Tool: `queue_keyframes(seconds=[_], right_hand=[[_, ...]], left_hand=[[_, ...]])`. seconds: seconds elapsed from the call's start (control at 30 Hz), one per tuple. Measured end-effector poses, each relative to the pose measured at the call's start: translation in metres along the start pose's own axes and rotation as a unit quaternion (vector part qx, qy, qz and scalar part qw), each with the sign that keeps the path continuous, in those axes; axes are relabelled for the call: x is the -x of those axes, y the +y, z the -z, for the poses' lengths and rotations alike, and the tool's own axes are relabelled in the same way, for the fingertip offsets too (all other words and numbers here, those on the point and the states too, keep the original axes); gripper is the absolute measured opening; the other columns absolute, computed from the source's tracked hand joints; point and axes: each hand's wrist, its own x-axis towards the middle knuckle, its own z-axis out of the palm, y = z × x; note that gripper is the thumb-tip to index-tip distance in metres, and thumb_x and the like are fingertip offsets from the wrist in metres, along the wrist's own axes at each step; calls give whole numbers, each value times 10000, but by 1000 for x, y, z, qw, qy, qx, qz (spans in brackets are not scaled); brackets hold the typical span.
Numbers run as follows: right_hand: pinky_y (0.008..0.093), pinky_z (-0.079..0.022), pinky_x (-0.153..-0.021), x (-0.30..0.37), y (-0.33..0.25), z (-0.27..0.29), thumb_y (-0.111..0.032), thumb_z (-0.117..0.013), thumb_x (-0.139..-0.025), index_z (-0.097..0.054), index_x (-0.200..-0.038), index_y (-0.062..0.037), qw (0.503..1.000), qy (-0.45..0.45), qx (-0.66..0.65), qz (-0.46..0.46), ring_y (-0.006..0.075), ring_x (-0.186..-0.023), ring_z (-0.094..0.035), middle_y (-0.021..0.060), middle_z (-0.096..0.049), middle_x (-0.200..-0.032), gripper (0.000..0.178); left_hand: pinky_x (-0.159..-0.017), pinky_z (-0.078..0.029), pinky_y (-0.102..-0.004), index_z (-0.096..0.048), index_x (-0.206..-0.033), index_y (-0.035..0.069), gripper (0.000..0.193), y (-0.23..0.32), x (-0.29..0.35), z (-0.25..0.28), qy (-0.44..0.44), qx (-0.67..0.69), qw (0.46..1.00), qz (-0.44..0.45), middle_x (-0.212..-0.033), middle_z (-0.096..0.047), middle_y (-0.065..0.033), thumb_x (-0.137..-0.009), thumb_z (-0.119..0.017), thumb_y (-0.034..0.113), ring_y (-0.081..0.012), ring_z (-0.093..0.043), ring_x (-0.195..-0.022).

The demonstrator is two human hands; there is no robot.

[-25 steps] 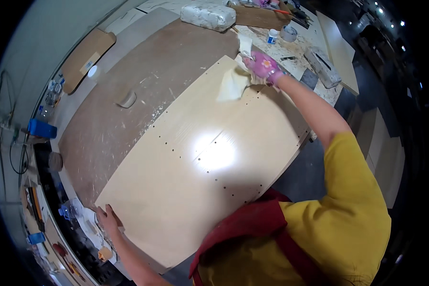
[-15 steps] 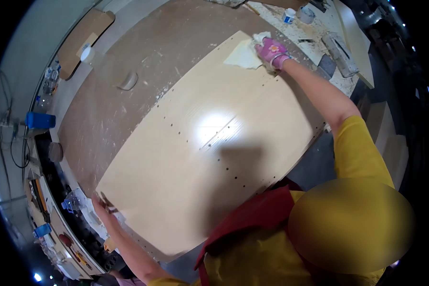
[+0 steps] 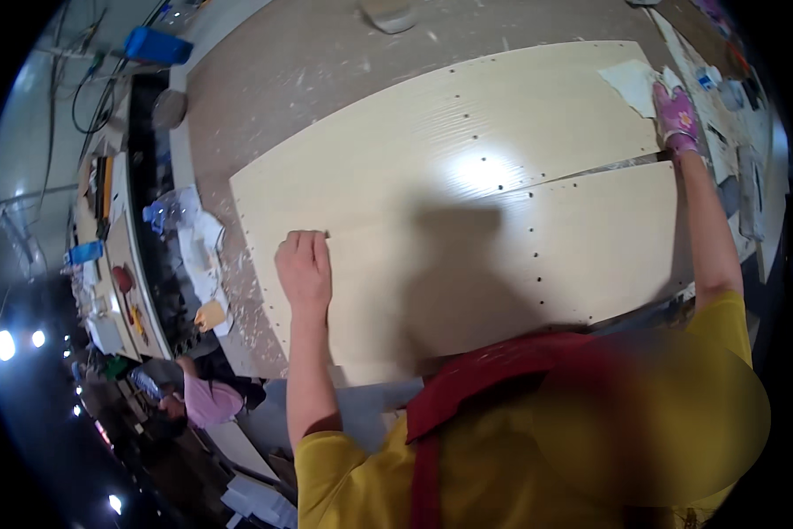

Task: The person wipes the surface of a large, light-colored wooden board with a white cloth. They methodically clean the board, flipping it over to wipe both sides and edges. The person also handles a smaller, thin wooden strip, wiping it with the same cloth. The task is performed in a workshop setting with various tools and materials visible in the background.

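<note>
A large pale wooden panel (image 3: 370,159) with curved edges and rows of small dark holes lies before me. A narrow dark gap (image 3: 625,164) opens at its right, beside a nearer pale panel section (image 3: 612,229). My bare left hand (image 3: 305,269) rests on the panel's left part, fingers curled and closed; what they grip, if anything, is hidden. At the far right end, my right hand (image 3: 677,116), in a pink-purple flowered glove, is closed on a crumpled white cloth (image 3: 632,85). The cloth spreads over the panel's corner.
The panel lies on a brown worktable (image 3: 273,97) marked with white scuffs. A round container (image 3: 387,16) stands at the far side. Clear bottle (image 3: 163,214) and white paper (image 3: 202,256) lie left. A person in pink (image 3: 213,401) is at lower left. A grey tool (image 3: 751,189) lies at right.
My left hand has moved from the panel's left edge onto its surface. My right hand stays on the cloth at the far corner. The view has turned, and a gap now shows at the right.
</note>
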Motion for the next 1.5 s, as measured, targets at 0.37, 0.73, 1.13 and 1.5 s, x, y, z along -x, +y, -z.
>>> queue_keyframes(seconds=[0.37, 0.73, 1.13, 1.5], right_hand=[[405, -394, -924, 14, -18, 21, -501, -481, -815, -537, -1163, -48, 998, -11, 57, -2, 366, -1079, -510, 220, -515, -1194, 573], [378, -382, -940, -3, -12, -5, -514, -503, -799, -480, -1228, 5, 998, 17, -51, -34, 349, -1130, -486, 236, -507, -1207, 674], [330, -378, -930, -8, 20, -2, -460, -563, -793, -429, -1260, 58, 945, 17, -313, -90, 303, -1100, -512, 194, -518, -1222, 710], [238, -479, -716, -15, 76, 29, -294, -514, -886, -530, -1169, -63, 588, -160, -786, -101, 138, -880, -577, 21, -598, -1032, 365]], left_hand=[[-860, -390, -442, -553, -1055, -14, 356, -72, -2, 44, 64, -111, 986, 105, -1039, -546, -227, -888, -476, 291, -369, -499, -1004], [-908, -417, -373, -443, -1255, 6, 584, -150, -55, 19, 78, 165, 909, 374, -1120, -558, -179, -837, -517, 406, -274, -537, -1052], [-705, -428, -262, -583, -966, -12, 413, -72, -86, 132, 142, 289, 877, 357, -867, -596, -64, -881, -523, 388, -136, -535, -773], [-870, -401, -319, -461, -1182, -8, 541, -71, -20, 98, 400, 485, 741, 237, -1125, -525, -99, -944, -333, 461, -204, -505, -1007]])
